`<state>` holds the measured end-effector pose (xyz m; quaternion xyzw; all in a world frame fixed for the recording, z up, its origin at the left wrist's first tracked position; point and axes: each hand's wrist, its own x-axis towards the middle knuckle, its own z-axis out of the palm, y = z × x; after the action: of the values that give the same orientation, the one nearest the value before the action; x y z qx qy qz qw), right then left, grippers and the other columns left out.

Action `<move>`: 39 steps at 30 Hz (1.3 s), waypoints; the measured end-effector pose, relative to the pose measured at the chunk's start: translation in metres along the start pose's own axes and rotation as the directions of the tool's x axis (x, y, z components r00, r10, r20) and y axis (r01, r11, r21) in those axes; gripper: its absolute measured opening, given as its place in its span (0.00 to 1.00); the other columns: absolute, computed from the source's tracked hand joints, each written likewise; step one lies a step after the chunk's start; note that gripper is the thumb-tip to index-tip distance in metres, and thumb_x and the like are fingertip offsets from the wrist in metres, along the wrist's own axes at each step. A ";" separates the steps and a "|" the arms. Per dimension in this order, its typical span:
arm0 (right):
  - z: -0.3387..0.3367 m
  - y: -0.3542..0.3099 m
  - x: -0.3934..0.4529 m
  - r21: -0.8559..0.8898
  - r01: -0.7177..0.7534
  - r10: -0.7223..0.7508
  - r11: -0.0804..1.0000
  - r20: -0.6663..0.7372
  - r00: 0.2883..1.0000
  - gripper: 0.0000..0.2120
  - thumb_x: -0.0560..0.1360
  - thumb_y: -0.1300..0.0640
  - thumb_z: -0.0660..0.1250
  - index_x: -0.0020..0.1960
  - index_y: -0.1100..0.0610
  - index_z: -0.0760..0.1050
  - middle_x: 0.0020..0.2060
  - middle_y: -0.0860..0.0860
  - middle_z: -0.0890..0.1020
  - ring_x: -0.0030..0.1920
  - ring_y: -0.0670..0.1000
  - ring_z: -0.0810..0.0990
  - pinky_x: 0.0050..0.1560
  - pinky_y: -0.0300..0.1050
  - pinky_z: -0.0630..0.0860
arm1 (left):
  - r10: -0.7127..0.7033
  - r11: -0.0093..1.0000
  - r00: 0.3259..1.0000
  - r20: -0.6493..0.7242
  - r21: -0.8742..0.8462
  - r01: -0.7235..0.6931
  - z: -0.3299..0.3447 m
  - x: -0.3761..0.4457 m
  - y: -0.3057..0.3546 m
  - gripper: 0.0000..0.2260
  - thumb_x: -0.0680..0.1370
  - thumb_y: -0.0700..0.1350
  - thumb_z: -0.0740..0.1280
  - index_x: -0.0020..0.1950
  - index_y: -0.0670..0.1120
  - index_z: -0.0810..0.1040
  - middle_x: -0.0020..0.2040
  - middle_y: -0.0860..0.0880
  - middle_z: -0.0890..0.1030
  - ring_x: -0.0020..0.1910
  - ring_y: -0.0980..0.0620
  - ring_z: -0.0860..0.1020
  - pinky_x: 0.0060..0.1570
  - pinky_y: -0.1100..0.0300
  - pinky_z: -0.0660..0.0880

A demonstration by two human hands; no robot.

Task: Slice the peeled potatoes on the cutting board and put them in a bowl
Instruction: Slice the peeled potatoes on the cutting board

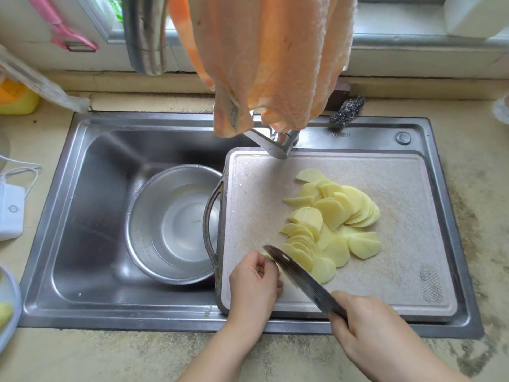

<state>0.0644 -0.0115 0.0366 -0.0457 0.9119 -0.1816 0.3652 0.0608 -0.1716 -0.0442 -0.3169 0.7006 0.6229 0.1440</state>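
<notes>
Potato slices piled on a cutting board set over a steel sink.

The speckled beige table [170, 357] is stained beside the sink [82, 205]; an embossed mark on the sink's back rim is too small to read. The cutting board [399, 188] bridges the sink's right side, carrying the potato slices [333, 210] in overlapping fans. A steel bowl [170, 224] sits in the basin just left of the board. The right hand [377, 323] has its fingers curled round the knife [300, 277] handle; the left hand [254, 285] pinches a potato piece against the blade. An orange cloth [275, 56] hangs over the faucet.
</notes>
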 end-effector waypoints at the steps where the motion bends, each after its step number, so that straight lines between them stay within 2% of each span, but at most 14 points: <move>1: -0.001 -0.001 0.000 -0.005 -0.004 0.005 1.000 0.009 1.000 0.07 0.75 0.52 0.56 0.42 0.56 0.66 0.35 0.52 0.77 0.41 0.56 0.75 0.41 0.48 0.72 | 0.001 1.000 1.000 -0.001 0.001 -0.001 0.000 0.001 -0.001 0.09 0.78 0.37 0.61 0.38 0.37 0.73 0.31 0.43 0.79 0.27 0.53 0.78 0.29 0.63 0.75; 6: -0.001 -0.006 -0.004 -0.019 -0.057 0.058 0.998 0.039 0.998 0.08 0.76 0.51 0.55 0.41 0.54 0.64 0.35 0.51 0.75 0.39 0.55 0.72 0.40 0.47 0.72 | 0.023 1.000 1.000 -0.019 0.022 -0.022 0.002 0.002 -0.002 0.09 0.77 0.38 0.62 0.37 0.38 0.73 0.34 0.38 0.79 0.26 0.55 0.77 0.28 0.62 0.74; 10: 0.005 -0.013 -0.006 -0.097 -0.089 0.093 0.991 0.032 0.995 0.13 0.76 0.52 0.54 0.35 0.52 0.55 0.31 0.49 0.68 0.37 0.55 0.69 0.34 0.47 0.67 | 0.074 0.993 0.996 -0.049 0.099 -0.069 0.003 0.003 -0.004 0.10 0.77 0.40 0.64 0.35 0.42 0.73 0.27 0.46 0.78 0.26 0.51 0.77 0.30 0.52 0.76; 12: 0.007 -0.014 -0.005 -0.093 -0.102 0.105 0.990 0.038 0.994 0.11 0.75 0.53 0.54 0.36 0.52 0.57 0.31 0.50 0.69 0.37 0.54 0.70 0.32 0.45 0.66 | 0.084 0.989 0.995 -0.049 0.124 -0.077 0.003 0.004 -0.003 0.10 0.76 0.40 0.64 0.35 0.43 0.73 0.27 0.46 0.78 0.28 0.47 0.78 0.32 0.48 0.76; 16: 0.007 -0.012 -0.004 -0.052 -0.115 0.117 0.992 0.044 0.992 0.05 0.75 0.53 0.54 0.43 0.54 0.64 0.34 0.51 0.73 0.40 0.55 0.73 0.40 0.47 0.72 | 0.095 0.985 0.994 -0.048 0.151 -0.087 0.003 0.005 -0.002 0.09 0.76 0.41 0.63 0.35 0.43 0.72 0.29 0.43 0.78 0.31 0.40 0.78 0.35 0.42 0.77; 20: 0.012 -0.017 -0.003 -0.039 -0.117 0.119 0.992 0.052 0.992 0.05 0.75 0.54 0.54 0.41 0.53 0.61 0.32 0.49 0.69 0.40 0.55 0.70 0.41 0.47 0.72 | 0.086 0.983 0.996 -0.038 0.165 -0.079 0.003 0.005 -0.001 0.10 0.76 0.42 0.63 0.34 0.45 0.71 0.28 0.43 0.78 0.32 0.40 0.78 0.35 0.44 0.76; 24: 0.018 -0.021 0.000 -0.014 -0.130 0.130 0.991 0.029 0.991 0.05 0.75 0.55 0.54 0.40 0.53 0.61 0.31 0.48 0.68 0.39 0.56 0.69 0.40 0.47 0.69 | 0.120 0.971 0.991 -0.054 0.216 -0.106 0.002 0.005 0.000 0.13 0.76 0.41 0.64 0.32 0.46 0.69 0.27 0.45 0.77 0.26 0.50 0.73 0.30 0.56 0.70; 26: 0.022 -0.023 0.003 -0.002 -0.136 0.136 0.991 0.015 0.991 0.06 0.75 0.55 0.54 0.39 0.53 0.60 0.31 0.48 0.68 0.39 0.56 0.70 0.39 0.47 0.69 | 0.138 0.964 0.989 -0.055 0.239 -0.121 0.002 0.006 0.001 0.14 0.76 0.41 0.64 0.31 0.47 0.68 0.27 0.46 0.75 0.27 0.50 0.71 0.32 0.53 0.69; 29: 0.026 -0.027 0.009 0.036 -0.136 0.136 0.990 -0.012 0.991 0.04 0.75 0.56 0.54 0.42 0.52 0.65 0.34 0.50 0.74 0.42 0.57 0.74 0.42 0.48 0.72 | 0.115 0.970 0.993 -0.039 0.219 -0.104 0.001 0.006 0.002 0.13 0.76 0.40 0.63 0.32 0.46 0.68 0.29 0.40 0.77 0.30 0.42 0.77 0.33 0.48 0.73; 32: 0.028 -0.028 0.021 0.119 -0.119 0.126 0.986 -0.053 0.991 0.07 0.75 0.55 0.56 0.48 0.52 0.72 0.40 0.53 0.80 0.47 0.60 0.78 0.45 0.47 0.74 | 0.058 0.988 0.998 -0.015 0.143 -0.056 0.001 0.006 0.003 0.10 0.76 0.38 0.62 0.34 0.44 0.69 0.28 0.39 0.78 0.24 0.48 0.75 0.30 0.49 0.75; 34: 0.026 -0.028 0.029 0.209 -0.112 0.127 0.972 -0.057 0.990 0.04 0.75 0.55 0.58 0.45 0.50 0.71 0.34 0.51 0.77 0.41 0.60 0.79 0.39 0.46 0.74 | 0.039 0.993 0.999 -0.006 0.113 -0.038 0.001 0.007 0.002 0.09 0.75 0.37 0.61 0.34 0.43 0.70 0.29 0.39 0.79 0.23 0.51 0.74 0.29 0.51 0.76; 37: 0.020 -0.026 0.037 0.344 -0.121 0.140 0.931 -0.030 0.990 0.11 0.75 0.55 0.59 0.35 0.49 0.65 0.27 0.46 0.71 0.29 0.55 0.73 0.33 0.43 0.72 | 0.022 0.995 1.000 -0.003 0.096 -0.021 0.002 0.009 0.001 0.10 0.74 0.36 0.61 0.33 0.44 0.69 0.28 0.41 0.78 0.23 0.52 0.74 0.28 0.55 0.74; 39: 0.018 -0.023 0.034 0.339 -0.106 0.118 0.935 -0.016 0.993 0.10 0.75 0.55 0.59 0.35 0.51 0.66 0.26 0.47 0.71 0.25 0.51 0.71 0.30 0.42 0.71 | 0.012 0.996 1.000 0.002 0.083 -0.012 0.002 0.009 0.001 0.10 0.75 0.36 0.61 0.33 0.44 0.69 0.28 0.42 0.78 0.23 0.52 0.74 0.28 0.56 0.73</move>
<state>0.0505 -0.0453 0.0108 0.0730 0.8747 -0.3149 0.3611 0.0526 -0.1723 -0.0493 -0.3062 0.7277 0.5942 0.1537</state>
